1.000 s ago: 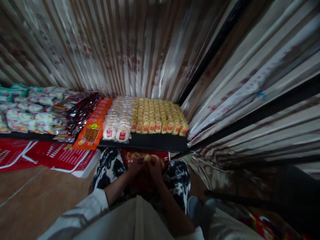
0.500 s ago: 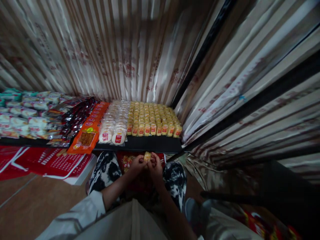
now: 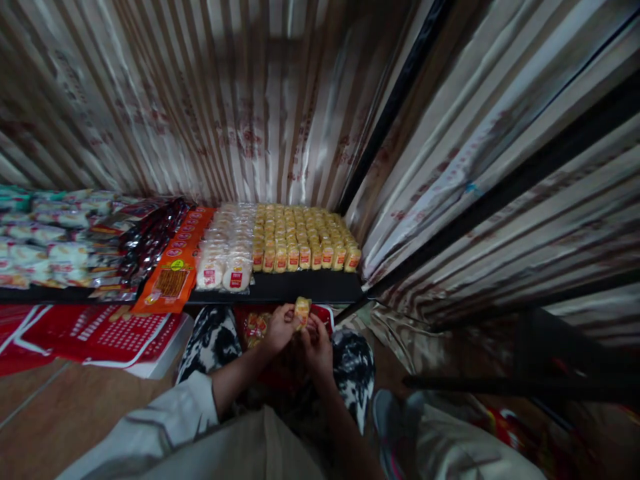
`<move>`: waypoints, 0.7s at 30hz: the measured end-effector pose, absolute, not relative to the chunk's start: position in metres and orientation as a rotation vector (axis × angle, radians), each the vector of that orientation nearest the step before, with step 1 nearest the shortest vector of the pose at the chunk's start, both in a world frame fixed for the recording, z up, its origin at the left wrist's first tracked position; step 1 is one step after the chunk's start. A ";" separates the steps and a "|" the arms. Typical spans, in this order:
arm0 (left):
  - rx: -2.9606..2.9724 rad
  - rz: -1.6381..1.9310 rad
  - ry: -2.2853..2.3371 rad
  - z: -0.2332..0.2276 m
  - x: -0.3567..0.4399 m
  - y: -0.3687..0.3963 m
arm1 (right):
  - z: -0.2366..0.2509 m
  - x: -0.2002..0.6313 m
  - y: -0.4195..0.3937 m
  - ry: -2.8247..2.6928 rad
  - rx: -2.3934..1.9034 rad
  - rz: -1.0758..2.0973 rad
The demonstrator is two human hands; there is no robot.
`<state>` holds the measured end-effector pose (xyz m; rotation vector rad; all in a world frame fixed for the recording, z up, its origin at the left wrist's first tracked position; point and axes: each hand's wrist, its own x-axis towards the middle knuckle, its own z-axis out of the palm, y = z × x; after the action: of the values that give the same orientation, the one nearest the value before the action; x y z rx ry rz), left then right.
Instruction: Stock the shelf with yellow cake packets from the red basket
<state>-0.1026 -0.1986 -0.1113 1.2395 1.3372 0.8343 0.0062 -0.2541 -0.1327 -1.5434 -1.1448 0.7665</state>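
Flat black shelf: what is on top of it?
Left to right: white and green wrapped packs, dark shiny packets, an orange packet, round white wrapped snacks, small yellow packs in rows. The shelf shows at right front; beneath these it is covered.

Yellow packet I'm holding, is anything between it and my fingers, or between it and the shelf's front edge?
Nothing visible. The left hand grips the yellow packet, the right hand is at its lower end, and no object shows between it and the black shelf ahead.

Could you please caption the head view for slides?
Left hand and right hand hold a yellow packet near stacked packets.
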 end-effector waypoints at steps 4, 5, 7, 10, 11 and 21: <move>1.419 0.919 1.434 -0.102 -0.110 -0.190 | -0.117 -0.003 -0.239 -1.177 -1.582 0.753; 1.442 0.921 1.474 -0.098 -0.114 -0.187 | -0.112 -0.007 -0.233 -1.184 -1.588 0.762; 1.477 0.911 1.546 -0.089 -0.125 -0.181 | -0.103 -0.017 -0.217 -1.211 -1.576 0.800; 1.507 0.937 1.625 -0.075 -0.143 -0.173 | -0.092 -0.035 -0.192 -1.274 -1.528 0.818; 1.518 0.964 1.642 -0.071 -0.148 -0.171 | -0.090 -0.041 -0.183 -1.291 -1.514 0.809; 1.617 1.036 1.747 -0.052 -0.174 -0.171 | -0.103 -0.087 -0.129 -1.259 -1.544 0.713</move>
<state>-0.1735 -0.1708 -0.0519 1.6168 1.7467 1.0363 -0.0867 -0.1293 -0.1032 -1.5442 -1.2590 0.7126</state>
